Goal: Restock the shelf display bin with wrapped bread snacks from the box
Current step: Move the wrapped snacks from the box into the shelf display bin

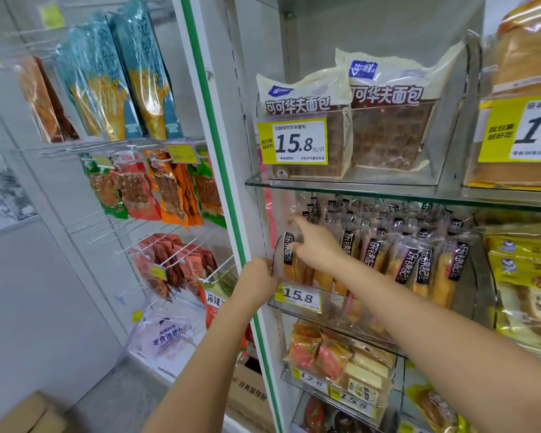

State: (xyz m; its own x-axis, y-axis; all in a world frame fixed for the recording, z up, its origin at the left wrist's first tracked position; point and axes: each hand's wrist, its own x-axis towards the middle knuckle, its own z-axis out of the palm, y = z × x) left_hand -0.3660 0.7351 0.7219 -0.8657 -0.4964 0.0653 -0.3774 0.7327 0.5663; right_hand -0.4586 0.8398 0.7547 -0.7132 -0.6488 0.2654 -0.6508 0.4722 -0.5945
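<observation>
A clear plastic display bin (334,307) sits on the middle shelf, filled with several wrapped bread snacks (409,257) standing upright, each with a black label. My right hand (314,242) reaches into the bin's left end and pinches the leftmost wrapped snack (289,254) near its top. My left hand (258,275) grips the bin's curved left front corner from outside. A cardboard box (247,398) stands on the floor below, mostly hidden behind the shelf post.
Above, a glass shelf (388,190) carries cocoa waffle bread packs (391,120) and a 15.8 price tag (294,145). Yellow bread packs (525,276) fill the bin to the right. Lower bins (341,370) hold other snacks. Hanging snack bags (156,195) on pegs line the left.
</observation>
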